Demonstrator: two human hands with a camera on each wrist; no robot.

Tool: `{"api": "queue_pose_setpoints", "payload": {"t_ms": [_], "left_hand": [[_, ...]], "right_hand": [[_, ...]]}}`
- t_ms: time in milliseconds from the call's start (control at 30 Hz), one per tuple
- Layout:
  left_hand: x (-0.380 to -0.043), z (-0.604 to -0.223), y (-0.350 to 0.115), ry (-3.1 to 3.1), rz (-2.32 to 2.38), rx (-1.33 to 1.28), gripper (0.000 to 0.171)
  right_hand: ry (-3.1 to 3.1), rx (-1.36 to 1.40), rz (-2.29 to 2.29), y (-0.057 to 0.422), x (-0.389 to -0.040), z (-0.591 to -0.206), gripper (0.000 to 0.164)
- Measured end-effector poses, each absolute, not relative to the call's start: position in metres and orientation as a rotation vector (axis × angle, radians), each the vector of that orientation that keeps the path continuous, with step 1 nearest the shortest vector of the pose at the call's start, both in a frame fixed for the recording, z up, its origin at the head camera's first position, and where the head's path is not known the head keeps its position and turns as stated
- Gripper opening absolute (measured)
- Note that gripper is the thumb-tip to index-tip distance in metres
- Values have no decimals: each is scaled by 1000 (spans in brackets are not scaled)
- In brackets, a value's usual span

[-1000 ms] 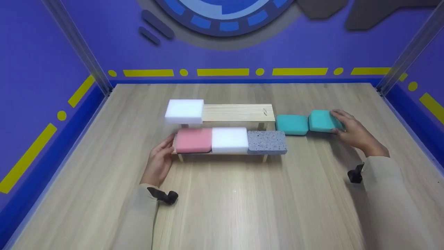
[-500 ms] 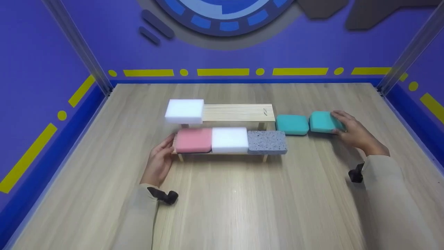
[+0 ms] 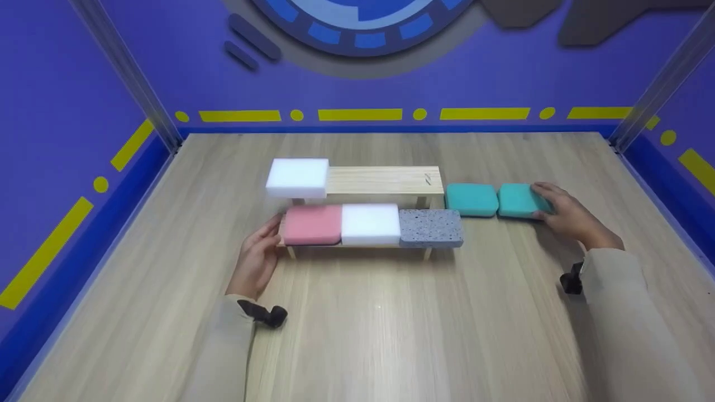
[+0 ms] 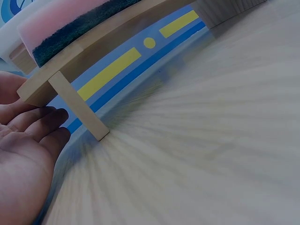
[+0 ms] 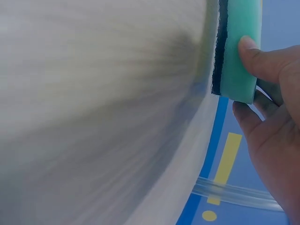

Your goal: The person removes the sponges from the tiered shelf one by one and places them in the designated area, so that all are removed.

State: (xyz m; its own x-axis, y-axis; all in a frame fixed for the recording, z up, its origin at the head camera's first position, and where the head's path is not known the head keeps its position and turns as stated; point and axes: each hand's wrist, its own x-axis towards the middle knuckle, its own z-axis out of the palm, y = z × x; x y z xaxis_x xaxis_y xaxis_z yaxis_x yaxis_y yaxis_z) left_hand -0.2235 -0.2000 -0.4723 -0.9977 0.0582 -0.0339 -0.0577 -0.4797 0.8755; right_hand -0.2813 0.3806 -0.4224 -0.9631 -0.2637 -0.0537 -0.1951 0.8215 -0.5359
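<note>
A two-level wooden stand point(image 3: 385, 180) bears several sponges. On its front shelf, a pink sponge point(image 3: 313, 224), a white sponge point(image 3: 371, 224) and a grey speckled sponge point(image 3: 430, 228) lie side by side; another white sponge point(image 3: 297, 177) is at the left of the rear shelf. My left hand point(image 3: 257, 257) holds the front shelf's left end, its fingers curled by the plank point(image 4: 42, 84). To the right, my right hand point(image 3: 575, 215) grips the right end of a teal sponge point(image 3: 519, 201) with a dark scouring layer below. That sponge lies end to end with another teal sponge point(image 3: 472, 200).
Pale wood-grain tabletop point(image 3: 380, 335) extends in front of the stand and to both sides. Blue panels with yellow dashes point(image 3: 360, 115) close in the back and sides, with clear strips at the corners. Each sleeve has a black wrist camera, such as the left one point(image 3: 273, 317).
My right hand has brought its teal sponge slightly down, so it now lines up level with the other teal one. The left hand and the stand have stayed put.
</note>
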Motion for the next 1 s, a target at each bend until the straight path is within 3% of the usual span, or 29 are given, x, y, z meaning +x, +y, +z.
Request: {"api": "queue_pose_setpoints", "payload": {"t_ms": [633,1000], "left_hand": [[-224,-472,-200,1589,2642,-2,58],[-223,-471,-199,1578,2663,-28,57]], "right_hand": [[2844,-295,-818,378,-282,-429,63],[2913,-388,-815,381,-279,-433,64]]}}
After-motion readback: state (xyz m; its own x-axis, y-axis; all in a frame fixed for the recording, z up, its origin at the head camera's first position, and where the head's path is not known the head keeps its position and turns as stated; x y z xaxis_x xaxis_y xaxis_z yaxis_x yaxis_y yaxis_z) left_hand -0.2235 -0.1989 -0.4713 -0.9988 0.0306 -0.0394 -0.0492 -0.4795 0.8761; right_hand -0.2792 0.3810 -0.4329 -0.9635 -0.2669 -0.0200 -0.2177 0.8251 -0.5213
